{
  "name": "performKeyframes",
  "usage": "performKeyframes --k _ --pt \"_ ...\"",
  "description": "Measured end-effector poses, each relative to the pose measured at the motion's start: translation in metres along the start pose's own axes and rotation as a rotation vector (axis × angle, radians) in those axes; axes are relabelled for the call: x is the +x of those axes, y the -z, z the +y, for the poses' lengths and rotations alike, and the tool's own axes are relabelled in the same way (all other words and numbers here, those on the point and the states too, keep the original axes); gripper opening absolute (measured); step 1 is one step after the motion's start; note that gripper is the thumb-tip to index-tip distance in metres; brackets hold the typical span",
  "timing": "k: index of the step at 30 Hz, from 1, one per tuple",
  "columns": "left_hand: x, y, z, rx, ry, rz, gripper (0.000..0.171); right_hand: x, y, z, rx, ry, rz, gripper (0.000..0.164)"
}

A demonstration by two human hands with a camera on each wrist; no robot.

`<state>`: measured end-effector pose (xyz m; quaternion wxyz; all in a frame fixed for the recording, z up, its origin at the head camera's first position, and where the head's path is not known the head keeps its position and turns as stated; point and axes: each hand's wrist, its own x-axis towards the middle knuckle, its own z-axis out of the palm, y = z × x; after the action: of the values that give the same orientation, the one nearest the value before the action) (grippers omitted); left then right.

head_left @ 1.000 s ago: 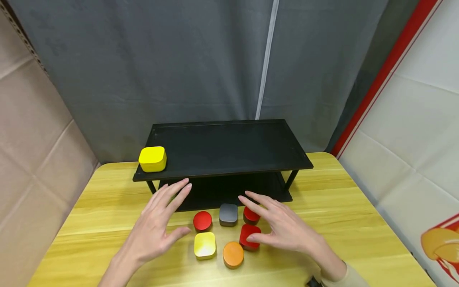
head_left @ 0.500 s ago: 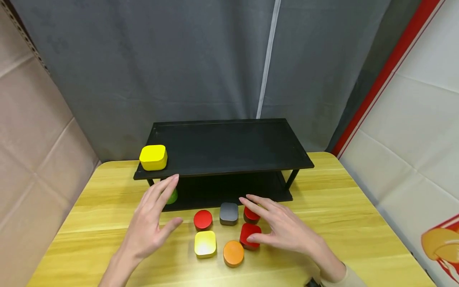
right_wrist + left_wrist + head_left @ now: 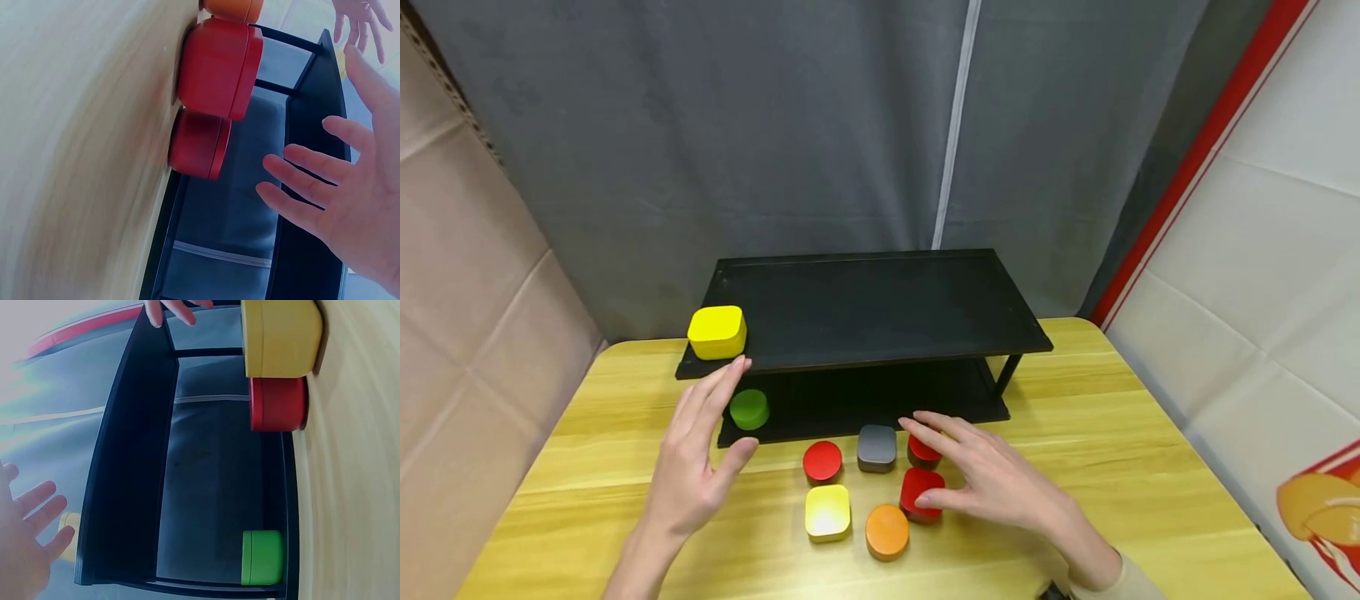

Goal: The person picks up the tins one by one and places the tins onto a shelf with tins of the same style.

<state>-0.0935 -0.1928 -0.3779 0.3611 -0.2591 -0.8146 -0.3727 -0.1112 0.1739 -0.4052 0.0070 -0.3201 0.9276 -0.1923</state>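
My left hand [image 3: 692,467] hovers over the table in front of the shelf's left end, fingers spread and nothing in it. Just past its fingertips, a green round box [image 3: 749,409] sits on the lower tier, at the left. Above that, a yellow square box [image 3: 717,332] stands on the top tier's left corner. My right hand [image 3: 992,475] is held with fingers extended over a red square box [image 3: 922,495] and a red round box [image 3: 923,451], which it partly covers from above. In the right wrist view its palm [image 3: 362,219] holds nothing.
The black two-tier shelf [image 3: 880,312] stands at the back of the wooden table [image 3: 1120,467]. Before it lie a grey square box [image 3: 877,448], another red round box [image 3: 822,462], a pale yellow square box [image 3: 828,512] and an orange round box [image 3: 887,532]. A grey curtain [image 3: 737,125] hangs behind.
My left hand has drawn back to the left, away from the lower tier, and the green round box there has come into sight. My right hand has stayed nearly still.
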Motion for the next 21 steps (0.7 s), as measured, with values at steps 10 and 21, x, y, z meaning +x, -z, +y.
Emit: performKeyframes --k 10,21 --pt "0.003 0.007 -0.007 -0.046 -0.026 0.064 0.068 0.001 0.000 0.001 -0.001 -0.013 -0.029 0.079" --pt "0.008 0.015 -0.011 -0.086 -0.032 0.133 0.064 0.001 0.000 0.000 -0.012 0.005 -0.046 0.075"
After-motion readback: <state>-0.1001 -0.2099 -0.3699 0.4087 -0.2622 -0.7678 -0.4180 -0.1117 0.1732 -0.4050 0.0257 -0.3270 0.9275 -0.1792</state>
